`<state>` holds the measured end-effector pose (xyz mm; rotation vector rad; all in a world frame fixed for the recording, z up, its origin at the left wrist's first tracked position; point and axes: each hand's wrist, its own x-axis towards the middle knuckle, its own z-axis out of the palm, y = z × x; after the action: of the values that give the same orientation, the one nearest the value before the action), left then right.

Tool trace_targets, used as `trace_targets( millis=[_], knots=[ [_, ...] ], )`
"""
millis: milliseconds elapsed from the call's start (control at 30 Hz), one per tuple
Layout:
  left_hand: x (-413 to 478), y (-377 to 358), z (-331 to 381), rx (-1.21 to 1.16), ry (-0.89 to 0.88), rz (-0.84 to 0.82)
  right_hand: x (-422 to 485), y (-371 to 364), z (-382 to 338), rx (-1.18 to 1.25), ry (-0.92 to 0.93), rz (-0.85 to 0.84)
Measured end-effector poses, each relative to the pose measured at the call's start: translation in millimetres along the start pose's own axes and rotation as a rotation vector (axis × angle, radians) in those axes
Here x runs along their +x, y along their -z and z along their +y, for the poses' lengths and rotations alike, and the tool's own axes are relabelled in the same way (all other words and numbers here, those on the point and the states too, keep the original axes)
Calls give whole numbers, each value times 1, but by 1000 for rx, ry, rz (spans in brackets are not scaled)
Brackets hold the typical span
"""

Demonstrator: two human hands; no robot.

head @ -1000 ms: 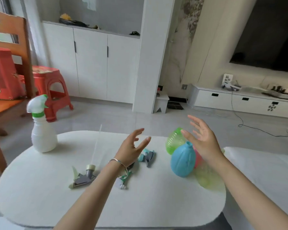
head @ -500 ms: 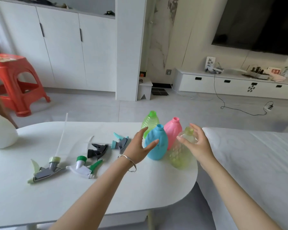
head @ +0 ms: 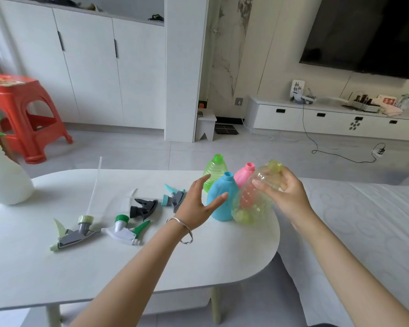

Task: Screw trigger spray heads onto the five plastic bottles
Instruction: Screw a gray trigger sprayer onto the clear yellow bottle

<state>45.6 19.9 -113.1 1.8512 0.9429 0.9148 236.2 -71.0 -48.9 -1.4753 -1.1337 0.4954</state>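
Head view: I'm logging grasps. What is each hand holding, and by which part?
The right hand grips the clear yellow bottle by its neck and shoulder. The left hand holds nothing, open beside the blue bottle.

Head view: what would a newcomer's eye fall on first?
The right hand grips a tilted clear yellow bottle near its neck, at the white table's right end. The left hand hovers open by the blue bottle; four loose trigger spray heads lie left of it.
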Motion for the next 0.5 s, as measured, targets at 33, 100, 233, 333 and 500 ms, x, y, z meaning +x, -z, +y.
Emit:
trace_targets(
  millis=[33, 100, 233, 333, 500],
  knots=[
    [-3, 5, 2, -18, -3, 4, -2, -5, -11, 56, 3, -19],
    [-10, 19, 7, -56, -8, -1, -5, -20, -29, 166, -8, -74],
    [-23, 58, 16, -109, -28, -77, -12, -65, -52, 254, -46, -194],
    [-31, 92, 9, -53, -47, -82, -14, -104, -57, 332, -92, -261],
    [-51, 157, -21, 48, 28, -8, -16, -173, -58, 374, -117, -396]
  ],
)
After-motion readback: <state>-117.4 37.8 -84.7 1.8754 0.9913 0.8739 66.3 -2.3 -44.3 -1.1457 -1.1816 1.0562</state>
